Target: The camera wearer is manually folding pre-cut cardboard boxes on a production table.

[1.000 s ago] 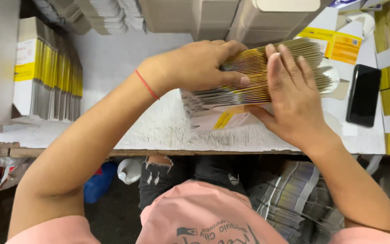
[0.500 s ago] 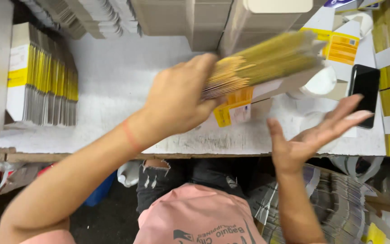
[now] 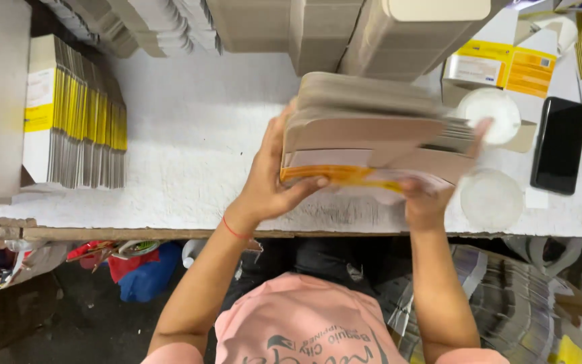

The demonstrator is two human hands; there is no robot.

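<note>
Overhead, from the head camera, both hands grip one thick stack of flattened cardboard cartons [image 3: 372,135], held just above the white worktable [image 3: 190,135] near its front edge. Left hand [image 3: 271,182] clasps the stack's left end, thumb curled under the yellow bottom edge. Right hand [image 3: 429,195] clamps the right end from below, fingertips up its blurred side. Just right of the stack lie two round white lids [image 3: 490,199]; a black phone [image 3: 558,145] lies farther right, and upright yellow-and-white cartons [image 3: 75,114] stand well to the left
</note>
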